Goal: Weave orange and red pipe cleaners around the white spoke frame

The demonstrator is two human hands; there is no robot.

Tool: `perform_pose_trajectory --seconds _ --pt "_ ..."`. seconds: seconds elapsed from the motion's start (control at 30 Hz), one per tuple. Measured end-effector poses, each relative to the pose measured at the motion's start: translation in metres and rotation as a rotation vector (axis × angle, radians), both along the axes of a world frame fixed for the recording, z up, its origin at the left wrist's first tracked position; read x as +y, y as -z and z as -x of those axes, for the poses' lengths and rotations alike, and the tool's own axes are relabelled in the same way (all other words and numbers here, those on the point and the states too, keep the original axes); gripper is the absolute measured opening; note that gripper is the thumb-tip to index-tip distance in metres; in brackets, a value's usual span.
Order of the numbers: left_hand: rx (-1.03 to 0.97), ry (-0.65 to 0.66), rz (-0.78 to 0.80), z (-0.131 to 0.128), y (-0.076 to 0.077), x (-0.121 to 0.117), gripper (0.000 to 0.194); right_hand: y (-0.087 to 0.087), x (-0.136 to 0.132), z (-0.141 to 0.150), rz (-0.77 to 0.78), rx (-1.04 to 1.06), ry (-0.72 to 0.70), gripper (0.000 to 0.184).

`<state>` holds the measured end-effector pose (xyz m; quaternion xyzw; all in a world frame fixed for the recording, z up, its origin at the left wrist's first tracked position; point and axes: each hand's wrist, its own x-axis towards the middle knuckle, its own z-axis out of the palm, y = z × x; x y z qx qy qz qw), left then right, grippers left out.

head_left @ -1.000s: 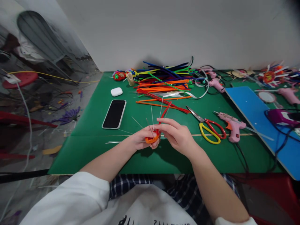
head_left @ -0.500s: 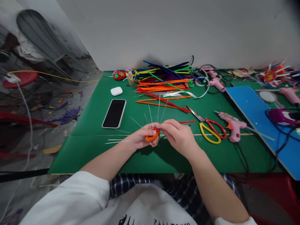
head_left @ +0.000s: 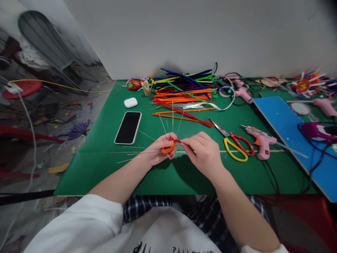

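Observation:
My left hand point(head_left: 163, 149) is closed around a small orange woven piece point(head_left: 168, 149) from which several thin wires point(head_left: 173, 117) stick out upward and to the left. My right hand point(head_left: 201, 149) pinches the end of a red pipe cleaner point(head_left: 178, 141) that runs from the top of the orange piece. The piece is held above the green table, partly hidden by my left fingers. Beyond the hands lie loose red pipe cleaners point(head_left: 195, 118) and a heap of pipe cleaners in many colours point(head_left: 184, 82).
Scissors point(head_left: 237, 142) with red and yellow handles and a pink glue gun point(head_left: 260, 140) lie to the right, near a blue board point(head_left: 289, 130). At the left are a phone point(head_left: 128, 128) and a white case point(head_left: 131, 102). Cables trail at the right edge.
My right hand has drawn slightly right from the orange piece, and more of the red pipe cleaner shows between my hands. The piece and its wires have turned a little to the left.

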<state>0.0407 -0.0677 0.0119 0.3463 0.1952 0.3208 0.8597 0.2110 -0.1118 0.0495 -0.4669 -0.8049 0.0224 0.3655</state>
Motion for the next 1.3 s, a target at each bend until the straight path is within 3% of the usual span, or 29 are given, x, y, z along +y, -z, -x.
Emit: perform_pose_trajectory --seconds 0.23,0.4,0.77,0.97,1.3 --pt "0.092 -0.079 0.003 -0.001 -0.005 0.000 0.023 -0.001 -0.002 -0.001 0.217 0.111 -0.004 0.015" --pt "0.253 -0.246 -0.005 -0.005 -0.010 -0.001 0.024 0.001 0.001 -0.002 0.313 0.175 0.002 0.013" --pt "0.389 -0.503 -0.132 -0.011 -0.006 -0.005 0.023 0.012 0.008 0.005 0.510 0.454 0.026 0.013" --pt "0.426 -0.574 -0.186 -0.013 -0.005 -0.006 0.023 0.016 0.009 0.008 0.616 0.594 0.032 0.016" --pt "0.545 -0.617 -0.311 -0.014 0.000 -0.007 0.023 0.020 0.012 0.012 0.640 0.684 0.083 0.021"
